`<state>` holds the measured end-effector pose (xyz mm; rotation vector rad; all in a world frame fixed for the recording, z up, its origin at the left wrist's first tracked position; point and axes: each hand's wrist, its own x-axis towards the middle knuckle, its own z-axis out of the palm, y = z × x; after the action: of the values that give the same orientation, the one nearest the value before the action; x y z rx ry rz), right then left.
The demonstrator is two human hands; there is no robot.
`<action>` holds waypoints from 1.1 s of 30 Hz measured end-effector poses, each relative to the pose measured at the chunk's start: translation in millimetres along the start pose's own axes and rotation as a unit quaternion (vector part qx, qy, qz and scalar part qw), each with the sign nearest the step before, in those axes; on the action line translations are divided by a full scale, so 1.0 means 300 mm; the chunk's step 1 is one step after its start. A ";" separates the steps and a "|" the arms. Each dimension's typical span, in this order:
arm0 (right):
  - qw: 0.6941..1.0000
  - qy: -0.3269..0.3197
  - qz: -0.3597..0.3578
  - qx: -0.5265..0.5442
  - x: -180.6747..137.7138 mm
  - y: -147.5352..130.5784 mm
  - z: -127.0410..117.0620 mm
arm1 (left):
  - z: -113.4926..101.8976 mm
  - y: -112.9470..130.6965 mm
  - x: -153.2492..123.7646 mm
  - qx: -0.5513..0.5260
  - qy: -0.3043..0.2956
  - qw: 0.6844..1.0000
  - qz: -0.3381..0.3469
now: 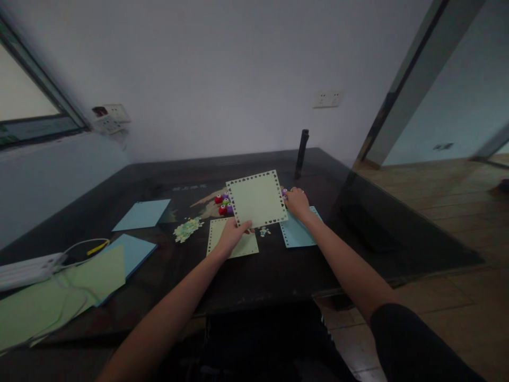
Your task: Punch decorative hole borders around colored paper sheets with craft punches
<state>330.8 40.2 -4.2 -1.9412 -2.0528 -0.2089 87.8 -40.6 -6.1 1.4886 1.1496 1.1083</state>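
Observation:
My left hand (233, 237) is closed on the lower edge of a pale green sheet of paper (256, 199), raised at a tilt. Small shapes are punched along the sheet's border. At its right edge my right hand (297, 201) has its fingers curled on a small purple paper punch (284, 194), partly covered by hand and sheet. Red, green and purple paper punches (224, 204) show behind the sheet's left side. Below lie another punched green sheet (214, 236) and, under my right forearm, a punched blue sheet (296, 236).
A pile of paper cut-outs (187, 229) and a smaller one (264, 231) lie on the dark table (254, 281). Blue sheets (143, 215), green sheets (79, 286) and a white power strip with a cable (29, 270) are at left. A black cylinder (302, 154) stands at the back.

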 end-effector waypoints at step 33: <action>0.814 0.096 0.049 0.570 -0.059 0.066 -0.222 | 0.062 0.117 0.007 0.035 -0.028 0.996 0.076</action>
<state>359.0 4.1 50.7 -1.1467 -1.3461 0.6795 111.5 -46.0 25.6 1.6733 1.0610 1.1305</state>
